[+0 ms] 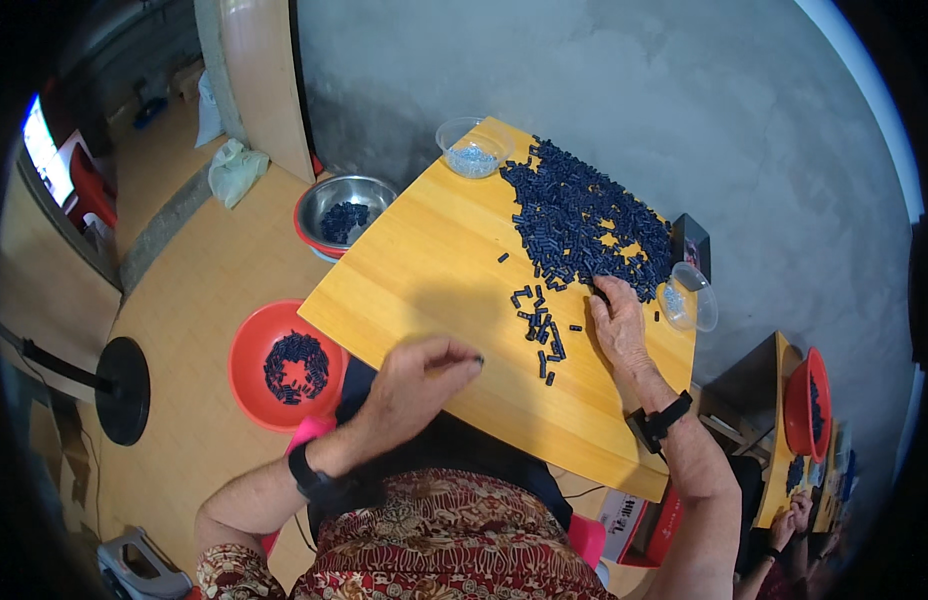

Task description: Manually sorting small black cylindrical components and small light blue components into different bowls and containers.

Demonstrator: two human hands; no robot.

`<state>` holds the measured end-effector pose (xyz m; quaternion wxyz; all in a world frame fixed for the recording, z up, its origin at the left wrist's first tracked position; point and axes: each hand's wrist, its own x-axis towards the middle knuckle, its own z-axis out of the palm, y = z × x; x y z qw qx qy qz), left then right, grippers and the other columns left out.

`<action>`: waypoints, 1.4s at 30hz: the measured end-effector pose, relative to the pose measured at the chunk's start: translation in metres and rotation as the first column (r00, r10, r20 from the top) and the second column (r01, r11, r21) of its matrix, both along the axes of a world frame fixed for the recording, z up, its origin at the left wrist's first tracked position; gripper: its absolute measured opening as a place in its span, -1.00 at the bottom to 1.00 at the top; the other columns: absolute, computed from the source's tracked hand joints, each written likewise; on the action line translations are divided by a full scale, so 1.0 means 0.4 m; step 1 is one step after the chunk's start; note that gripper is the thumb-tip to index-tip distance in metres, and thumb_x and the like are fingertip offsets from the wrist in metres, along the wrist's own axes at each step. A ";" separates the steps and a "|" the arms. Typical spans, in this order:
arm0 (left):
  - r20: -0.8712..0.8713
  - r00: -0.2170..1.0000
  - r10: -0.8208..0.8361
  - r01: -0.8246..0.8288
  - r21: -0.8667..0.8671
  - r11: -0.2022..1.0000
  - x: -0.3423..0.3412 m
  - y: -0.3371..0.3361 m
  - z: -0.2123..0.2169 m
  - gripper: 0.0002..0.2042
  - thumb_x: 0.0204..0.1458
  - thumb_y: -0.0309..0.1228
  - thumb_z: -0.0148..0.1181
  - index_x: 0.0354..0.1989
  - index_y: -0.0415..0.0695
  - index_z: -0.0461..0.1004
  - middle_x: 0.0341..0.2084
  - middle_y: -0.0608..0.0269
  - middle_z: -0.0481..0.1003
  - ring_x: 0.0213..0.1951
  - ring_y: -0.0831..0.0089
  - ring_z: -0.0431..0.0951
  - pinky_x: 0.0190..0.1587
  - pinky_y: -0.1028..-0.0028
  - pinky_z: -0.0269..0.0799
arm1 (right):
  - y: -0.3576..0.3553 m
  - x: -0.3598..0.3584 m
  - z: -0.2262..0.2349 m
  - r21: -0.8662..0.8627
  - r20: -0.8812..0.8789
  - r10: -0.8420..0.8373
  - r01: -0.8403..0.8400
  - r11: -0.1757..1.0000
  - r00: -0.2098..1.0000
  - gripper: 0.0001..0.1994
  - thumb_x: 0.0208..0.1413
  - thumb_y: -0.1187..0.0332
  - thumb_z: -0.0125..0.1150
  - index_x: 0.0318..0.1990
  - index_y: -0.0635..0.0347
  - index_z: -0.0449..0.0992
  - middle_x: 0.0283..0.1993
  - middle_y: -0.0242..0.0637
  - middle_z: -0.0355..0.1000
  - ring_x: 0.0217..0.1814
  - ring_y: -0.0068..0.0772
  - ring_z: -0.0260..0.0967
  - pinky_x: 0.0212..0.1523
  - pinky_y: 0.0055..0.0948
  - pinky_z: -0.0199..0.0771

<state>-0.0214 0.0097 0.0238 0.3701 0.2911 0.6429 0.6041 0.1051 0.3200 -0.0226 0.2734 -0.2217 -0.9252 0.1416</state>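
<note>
A large pile of small dark cylindrical pieces (pixel 569 215) covers the far right part of the yellow wooden table (pixel 384 270). Several loose dark pieces (pixel 540 325) lie scattered nearer to me. Above the table's near left edge, my left hand (pixel 419 380) is closed in a pinch, with a small dark cylindrical piece (pixel 478 360) showing at its fingertips. My right hand (pixel 621 325) reaches to the near edge of the pile, its fingers curled down against the dark pieces there. Whatever those fingertips grip is hidden.
Clear plastic bowls of small shiny parts stand at the table's far corner (pixel 474 160) and right edge (pixel 689 300), near a black tray (pixel 692 245). On the left are a red basin (pixel 246 365) and a steel bowl (pixel 369 190), both holding dark pieces. Another person's hands (pixel 792 518) work at right.
</note>
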 end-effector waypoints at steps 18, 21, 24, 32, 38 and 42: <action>-0.489 0.871 0.047 -0.069 -0.027 0.997 -0.179 0.380 -0.086 -0.82 0.05 -0.39 0.17 -0.27 -0.25 0.51 -0.37 0.14 0.58 -0.27 0.35 0.56 -0.15 0.40 0.43 | 0.016 -0.083 0.042 0.076 0.066 0.123 -0.128 0.989 0.990 -0.91 -0.06 0.43 0.29 -0.36 0.15 0.55 -0.35 -0.30 0.39 -0.16 -0.21 0.31 -0.11 -0.24 0.24; -0.455 0.881 0.132 -0.148 0.001 0.989 -0.192 0.390 -0.083 -0.82 0.05 -0.39 0.17 -0.26 -0.26 0.51 -0.37 0.15 0.58 -0.26 0.37 0.56 -0.14 0.40 0.43 | 0.035 -0.087 0.036 0.110 0.072 0.196 -0.203 0.973 0.978 -0.91 -0.07 0.44 0.29 -0.35 0.16 0.55 -0.35 -0.31 0.39 -0.18 -0.21 0.31 -0.11 -0.23 0.24; -0.464 0.881 0.090 -0.126 -0.045 0.991 -0.216 0.401 -0.083 -0.81 0.06 -0.38 0.17 -0.25 -0.25 0.51 -0.37 0.16 0.58 -0.27 0.39 0.56 -0.15 0.42 0.43 | 0.039 -0.096 0.031 0.120 0.122 0.207 -0.221 0.968 0.971 -0.92 -0.08 0.46 0.28 -0.38 0.16 0.54 -0.34 -0.30 0.39 -0.19 -0.21 0.30 -0.12 -0.24 0.24; -0.451 0.885 0.113 -0.132 -0.011 0.991 -0.217 0.376 -0.059 -0.81 0.08 -0.38 0.18 -0.24 -0.26 0.51 -0.42 0.24 0.57 -0.37 0.52 0.52 -0.23 0.50 0.42 | 0.007 -0.087 0.063 0.034 0.009 0.208 -0.208 0.977 0.978 -0.93 -0.11 0.49 0.25 -0.45 0.17 0.48 -0.43 -0.26 0.39 -0.33 -0.19 0.34 -0.23 -0.26 0.31; -0.202 0.970 0.135 -0.158 -0.102 0.982 -0.180 0.256 -0.058 -0.83 0.10 -0.42 0.18 -0.24 -0.29 0.52 -0.38 0.25 0.58 -0.32 0.57 0.54 -0.21 0.59 0.42 | -0.096 -0.062 0.111 -0.377 -0.132 0.188 -0.225 0.898 0.973 -0.94 -0.02 0.52 0.24 -0.40 0.27 0.47 -0.41 -0.28 0.42 -0.31 -0.37 0.42 -0.26 -0.42 0.42; 0.168 0.984 0.064 -0.083 0.112 0.990 -0.091 0.184 -0.034 -0.83 0.14 -0.45 0.17 -0.16 -0.27 0.48 -0.32 0.22 0.57 -0.21 0.54 0.56 -0.07 0.55 0.44 | -0.198 -0.036 0.151 -0.502 -0.260 0.237 -0.341 0.795 0.936 -0.87 -0.03 0.62 0.26 -0.30 0.27 0.52 -0.33 -0.24 0.47 -0.26 -0.41 0.47 -0.21 -0.53 0.45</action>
